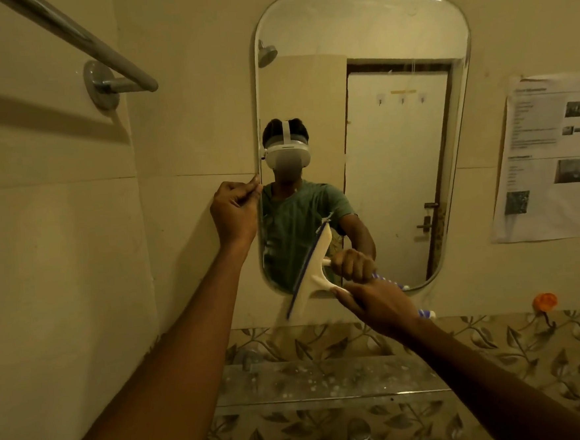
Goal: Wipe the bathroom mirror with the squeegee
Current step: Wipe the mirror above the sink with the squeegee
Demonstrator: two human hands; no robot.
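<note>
The rounded bathroom mirror hangs on the beige tiled wall straight ahead. My right hand grips the striped handle of a white squeegee. Its blade lies tilted against the mirror's lower left corner, partly over the bottom edge. My left hand is raised at the mirror's left edge, fingers curled and pinching that edge at about mid-height. The glass reflects a person in a green shirt with a headset, the hand on the squeegee, and a white door.
A metal towel bar juts out at upper left. Printed paper sheets are stuck to the wall on the right, with an orange hook below them. A speckled shelf and a tap sit below the mirror.
</note>
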